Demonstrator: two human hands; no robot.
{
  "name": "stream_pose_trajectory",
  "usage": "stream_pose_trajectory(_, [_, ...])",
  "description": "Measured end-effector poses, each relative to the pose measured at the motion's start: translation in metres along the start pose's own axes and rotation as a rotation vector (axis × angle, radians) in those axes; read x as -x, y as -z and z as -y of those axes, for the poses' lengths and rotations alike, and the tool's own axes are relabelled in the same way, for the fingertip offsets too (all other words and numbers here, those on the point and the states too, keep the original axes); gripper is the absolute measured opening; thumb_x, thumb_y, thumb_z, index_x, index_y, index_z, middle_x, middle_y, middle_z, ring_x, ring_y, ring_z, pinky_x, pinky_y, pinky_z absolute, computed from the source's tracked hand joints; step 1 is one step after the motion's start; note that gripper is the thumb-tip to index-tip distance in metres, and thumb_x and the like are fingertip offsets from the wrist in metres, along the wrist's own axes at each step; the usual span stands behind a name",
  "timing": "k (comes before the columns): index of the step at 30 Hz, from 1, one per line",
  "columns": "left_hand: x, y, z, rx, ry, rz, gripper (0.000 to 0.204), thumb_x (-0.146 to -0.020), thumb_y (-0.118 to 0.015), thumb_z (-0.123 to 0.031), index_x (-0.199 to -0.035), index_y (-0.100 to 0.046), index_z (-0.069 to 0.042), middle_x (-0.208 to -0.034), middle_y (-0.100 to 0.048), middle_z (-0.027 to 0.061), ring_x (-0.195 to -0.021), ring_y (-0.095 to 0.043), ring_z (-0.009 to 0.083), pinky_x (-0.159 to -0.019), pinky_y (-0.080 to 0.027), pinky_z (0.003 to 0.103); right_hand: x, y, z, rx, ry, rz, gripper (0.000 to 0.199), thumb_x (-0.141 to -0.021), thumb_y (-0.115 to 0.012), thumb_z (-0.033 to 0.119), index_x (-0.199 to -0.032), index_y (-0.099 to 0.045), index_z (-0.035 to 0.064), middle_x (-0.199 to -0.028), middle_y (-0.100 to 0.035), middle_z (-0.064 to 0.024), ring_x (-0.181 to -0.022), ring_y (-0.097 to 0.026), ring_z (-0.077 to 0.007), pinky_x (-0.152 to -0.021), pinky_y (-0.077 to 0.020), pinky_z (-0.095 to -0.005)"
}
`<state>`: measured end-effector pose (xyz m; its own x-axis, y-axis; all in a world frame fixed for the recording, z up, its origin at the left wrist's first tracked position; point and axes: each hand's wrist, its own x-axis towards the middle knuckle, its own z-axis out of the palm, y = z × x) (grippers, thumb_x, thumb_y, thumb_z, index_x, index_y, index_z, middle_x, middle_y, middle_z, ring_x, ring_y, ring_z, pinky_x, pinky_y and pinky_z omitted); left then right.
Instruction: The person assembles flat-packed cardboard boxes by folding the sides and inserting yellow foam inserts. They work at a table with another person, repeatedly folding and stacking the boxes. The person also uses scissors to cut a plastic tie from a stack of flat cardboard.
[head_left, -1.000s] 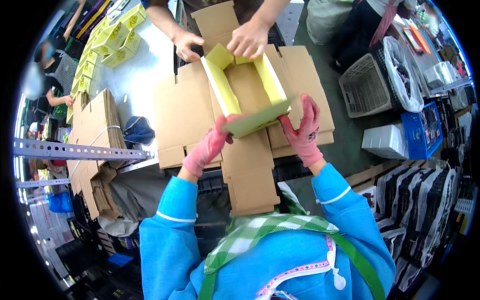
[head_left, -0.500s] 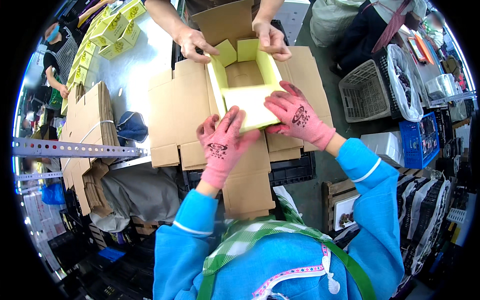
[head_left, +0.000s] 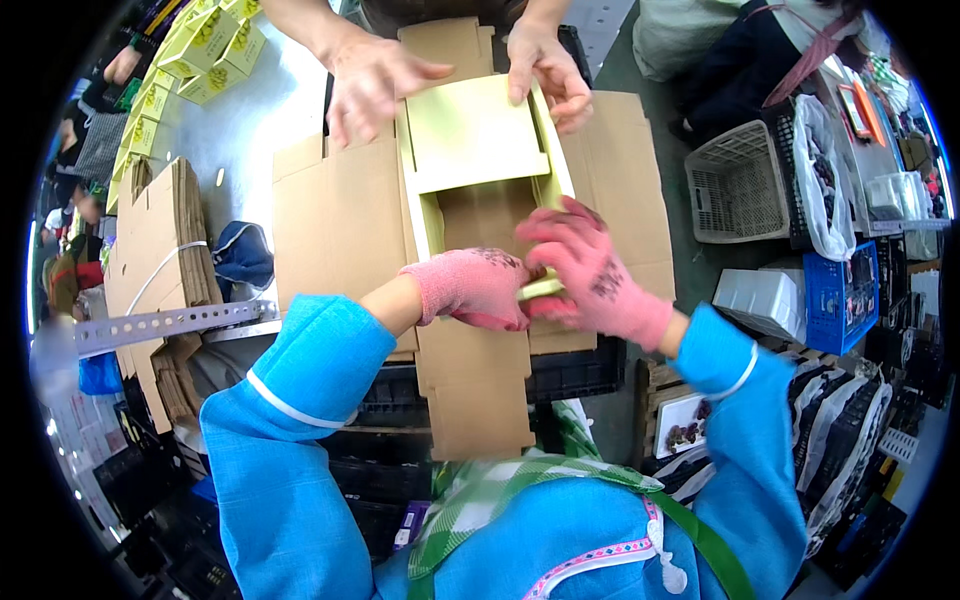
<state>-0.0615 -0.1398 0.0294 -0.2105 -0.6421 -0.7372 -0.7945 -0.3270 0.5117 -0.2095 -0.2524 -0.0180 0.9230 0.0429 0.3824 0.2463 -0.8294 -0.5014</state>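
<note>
An open pale-yellow carton box [head_left: 475,130] sits on flattened brown cardboard [head_left: 345,215], a panel folded across its far end. At its near edge, my pink-gloved left hand [head_left: 470,288] is closed, fingers curled and mostly hidden from above. My right hand [head_left: 600,275], also gloved in pink, pinches a small yellow flap at the near right corner. Across from me, another person's bare hand [head_left: 548,75] grips the far right corner. That person's other hand [head_left: 365,85], blurred, is beside the far left corner.
Printed yellow boxes [head_left: 200,45] line the metal table [head_left: 240,130] at the far left. Tied flat cardboard [head_left: 150,260] stands nearer, by a perforated metal bar [head_left: 180,325]. On the right are a grey crate [head_left: 738,185], a blue crate [head_left: 845,290] and a white foam box [head_left: 760,303].
The box's near panel no longer lies across my end; a far panel is folded over. My hands have drawn closer together at the near edge. The other person's left-side hand has left the box.
</note>
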Motion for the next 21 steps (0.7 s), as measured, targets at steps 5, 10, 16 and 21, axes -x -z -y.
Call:
stream_pose_trajectory(5, [-0.021,0.010,0.024,0.179,-0.137,0.208,0.095,-0.076,-0.068,-0.040,-0.147,-0.018,-0.001,-0.147,-0.025,0.0256,-0.134,-0.031,0.0378,-0.110,-0.029,0.037,0.066,-0.052,-0.006,-0.798,-0.840,-0.131,0.097,-0.065,-0.084,0.019,-0.141,-0.027,-0.0001,-0.134,-0.041,-0.0226,-0.125,-0.043,-0.0367,-0.104,-0.0358,-0.0444])
stream_pose_trajectory(10, [-0.039,0.015,0.034,0.207,-0.140,0.297,0.107,-0.070,-0.072,-0.045,-0.149,-0.014,-0.002,-0.148,-0.020,0.0244,-0.137,-0.024,0.0380,-0.111,-0.027,0.041,0.054,-0.058,-0.018,-0.380,-0.613,0.010,0.095,-0.065,-0.078,0.015,-0.142,-0.025,-0.0012,-0.136,-0.037,-0.0267,-0.122,-0.040,-0.0458,-0.102,-0.0352,-0.0490])
stream_pose_trajectory(16, [-0.049,0.017,0.037,0.201,-0.159,0.377,0.117,-0.065,-0.075,-0.046,-0.150,-0.006,-0.004,-0.146,-0.021,0.0241,-0.135,-0.024,0.0377,-0.110,-0.027,0.040,0.054,-0.042,-0.024,-0.300,-0.467,0.099,0.100,-0.069,-0.075,0.014,-0.144,-0.012,-0.0067,-0.142,-0.026,-0.0310,-0.125,-0.034,-0.0477,-0.105,-0.0287,-0.0504])
stream_pose_trajectory(21, [-0.048,0.032,0.035,0.273,-0.167,0.407,0.114,-0.062,-0.077,-0.041,-0.149,-0.013,-0.005,-0.143,-0.027,0.0229,-0.132,-0.029,0.0345,-0.106,-0.032,0.038,0.049,-0.041,-0.026,-0.362,-0.429,-0.001,0.102,-0.068,-0.077,0.018,-0.143,-0.012,-0.0078,-0.141,-0.026,-0.0321,-0.124,-0.034,-0.0495,-0.105,-0.0291,-0.0506])
